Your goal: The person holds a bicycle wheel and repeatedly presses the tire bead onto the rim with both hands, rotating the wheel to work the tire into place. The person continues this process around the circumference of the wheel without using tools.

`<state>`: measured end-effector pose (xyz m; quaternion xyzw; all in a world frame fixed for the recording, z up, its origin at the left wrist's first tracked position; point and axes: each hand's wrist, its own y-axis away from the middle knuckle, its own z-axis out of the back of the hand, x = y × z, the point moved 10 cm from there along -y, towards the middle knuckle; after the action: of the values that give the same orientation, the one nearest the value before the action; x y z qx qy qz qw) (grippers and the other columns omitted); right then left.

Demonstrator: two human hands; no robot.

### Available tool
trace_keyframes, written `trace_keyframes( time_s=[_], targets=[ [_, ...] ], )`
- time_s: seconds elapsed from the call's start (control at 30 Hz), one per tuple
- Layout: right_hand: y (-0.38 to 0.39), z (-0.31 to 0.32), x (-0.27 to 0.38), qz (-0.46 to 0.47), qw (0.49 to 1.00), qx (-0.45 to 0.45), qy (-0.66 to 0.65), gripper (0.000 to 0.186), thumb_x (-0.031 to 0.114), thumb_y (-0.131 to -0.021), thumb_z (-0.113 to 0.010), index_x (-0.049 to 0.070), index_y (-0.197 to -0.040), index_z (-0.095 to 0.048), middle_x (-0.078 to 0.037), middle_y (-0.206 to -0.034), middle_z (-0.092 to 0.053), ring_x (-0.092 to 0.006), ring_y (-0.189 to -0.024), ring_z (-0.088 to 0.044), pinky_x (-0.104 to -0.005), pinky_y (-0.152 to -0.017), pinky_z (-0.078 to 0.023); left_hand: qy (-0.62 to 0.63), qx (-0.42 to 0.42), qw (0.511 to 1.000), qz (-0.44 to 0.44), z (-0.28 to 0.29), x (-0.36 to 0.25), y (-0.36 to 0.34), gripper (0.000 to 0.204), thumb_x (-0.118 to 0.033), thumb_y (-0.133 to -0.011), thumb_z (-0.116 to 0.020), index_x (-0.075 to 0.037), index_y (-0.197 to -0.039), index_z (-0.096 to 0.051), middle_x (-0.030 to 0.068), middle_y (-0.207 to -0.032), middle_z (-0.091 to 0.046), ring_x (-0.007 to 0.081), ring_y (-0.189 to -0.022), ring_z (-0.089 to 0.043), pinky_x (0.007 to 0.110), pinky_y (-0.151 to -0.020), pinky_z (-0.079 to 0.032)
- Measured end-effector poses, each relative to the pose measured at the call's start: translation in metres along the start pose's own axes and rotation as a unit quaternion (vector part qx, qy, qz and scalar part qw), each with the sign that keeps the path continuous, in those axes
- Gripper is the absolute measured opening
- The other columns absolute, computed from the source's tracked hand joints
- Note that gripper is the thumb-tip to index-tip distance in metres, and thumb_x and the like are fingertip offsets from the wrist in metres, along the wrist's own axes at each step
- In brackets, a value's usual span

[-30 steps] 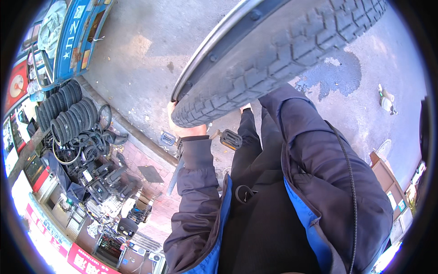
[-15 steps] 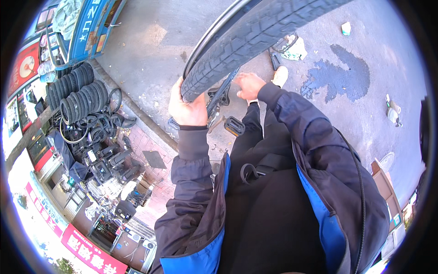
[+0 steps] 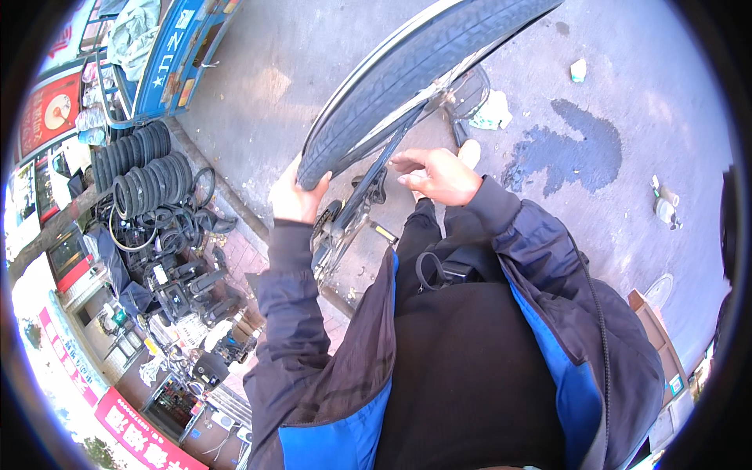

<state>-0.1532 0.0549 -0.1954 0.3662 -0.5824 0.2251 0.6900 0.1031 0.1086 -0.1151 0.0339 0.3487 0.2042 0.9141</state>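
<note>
Bicycle wheel (image 3: 376,102) is the nearest thing I see on my feed, raised slantwise with its tyre tread toward me, its lower end at the left hand and its upper end running out past the top edge of view. I have the left hand (image 3: 298,196) closed around that lower end, thumb over the tread. My right hand (image 3: 442,176) is loosely spread, fingers a little bent and pointing left, apart from the tyre; its fingertips come close to the bicycle frame (image 3: 398,141), but I cannot tell whether they touch. Just below the wheel, a pedal (image 3: 382,233) sticks out near the dark trousers (image 3: 423,239).

Farther down on the ground (image 3: 266,47), I make out a pale shoe (image 3: 468,153) beyond the right hand, with a white-and-green bag (image 3: 493,111) near it. A dark wet patch (image 3: 576,149) spreads to the right of the bag, and some white litter (image 3: 666,210) lies beyond the patch.

Off to my left, a stack of black tyres (image 3: 157,184) sits by the kerb-side edge of the brick paving (image 3: 241,262). Past it stands a blue truck bed (image 3: 178,66), with a greyish cloth (image 3: 133,39) heaped on its left side.
</note>
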Motion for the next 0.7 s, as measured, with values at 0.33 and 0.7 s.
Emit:
trace_keyframes(
  time_s=[0.33,0.7],
  targets=[
    [0.072,0.119,0.244,0.415,0.838,-0.198,0.292,0.059,0.009,-0.079,-0.092,0.009,-0.136,-0.073,-0.011,-0.126,-0.074,-0.0329,-0.12,-0.07,-0.0458,-0.105,-0.055,0.005,-0.099,0.993,-0.068,0.021,-0.069,0.014,0.047,-0.003,-0.084,-0.074,-0.001,-0.131,-0.075,0.0228,-0.101,-0.08,0.0325,-0.095,-0.082,0.039,-0.088,-0.062],
    [0.007,0.141,0.247,0.302,0.718,-0.165,0.605,0.053,0.001,-0.079,-0.082,0.004,-0.131,-0.071,-0.012,-0.126,-0.073,-0.0329,-0.12,-0.069,-0.0407,-0.106,-0.056,-0.028,-0.111,0.96,-0.257,0.022,-0.146,0.005,0.055,-0.014,-0.085,-0.083,-0.002,-0.138,-0.069,0.0233,-0.123,-0.076,0.037,-0.112,-0.077,0.041,-0.098,-0.061]
  ],
)
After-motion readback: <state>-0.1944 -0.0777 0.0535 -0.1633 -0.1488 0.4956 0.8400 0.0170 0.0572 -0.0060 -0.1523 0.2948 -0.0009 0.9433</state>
